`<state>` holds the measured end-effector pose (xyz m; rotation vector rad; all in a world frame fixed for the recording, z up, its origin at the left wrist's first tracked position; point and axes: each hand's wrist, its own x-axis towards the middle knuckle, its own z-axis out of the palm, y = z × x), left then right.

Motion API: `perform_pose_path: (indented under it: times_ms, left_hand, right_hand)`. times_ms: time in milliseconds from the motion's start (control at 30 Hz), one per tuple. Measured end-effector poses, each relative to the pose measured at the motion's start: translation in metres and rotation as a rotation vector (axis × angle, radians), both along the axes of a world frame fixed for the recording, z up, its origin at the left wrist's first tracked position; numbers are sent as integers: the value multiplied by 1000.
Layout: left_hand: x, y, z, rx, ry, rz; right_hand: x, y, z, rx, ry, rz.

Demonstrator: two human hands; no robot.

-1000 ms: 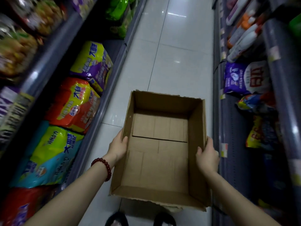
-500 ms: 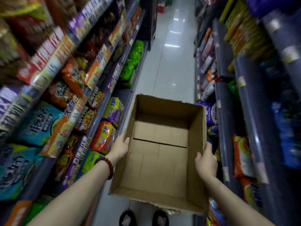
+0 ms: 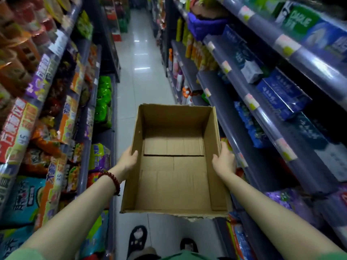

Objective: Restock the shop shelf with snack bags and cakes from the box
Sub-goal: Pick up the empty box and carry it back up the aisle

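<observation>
Between the two hands, the empty box (image 3: pixel 174 166) hangs level over the aisle floor, long axis pointing away. Left hand (image 3: pixel 128 159) and right hand (image 3: pixel 224 161) grip opposite side walls; snack shelf (image 3: pixel 88 147) lies left.

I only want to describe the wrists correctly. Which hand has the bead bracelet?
The left hand, holding the cardboard box: red beads circle its wrist. The right hand's wrist is bare.

Open cardboard box (image 3: pixel 174 177), empty, level, held above aisle floor
</observation>
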<state>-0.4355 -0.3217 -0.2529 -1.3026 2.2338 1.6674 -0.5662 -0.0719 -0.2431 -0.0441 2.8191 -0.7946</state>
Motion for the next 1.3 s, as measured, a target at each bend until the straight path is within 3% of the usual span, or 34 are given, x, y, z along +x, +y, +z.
perform_pose_path:
  times_ms: [367, 1300]
  left_hand:
    - [-53, -27, 17, 4, -31, -510]
    - [43, 233, 14, 79, -50, -1239]
  right_hand:
    - [98, 11, -7, -60, -31, -567]
    - [390, 190, 7, -42, 28, -1312]
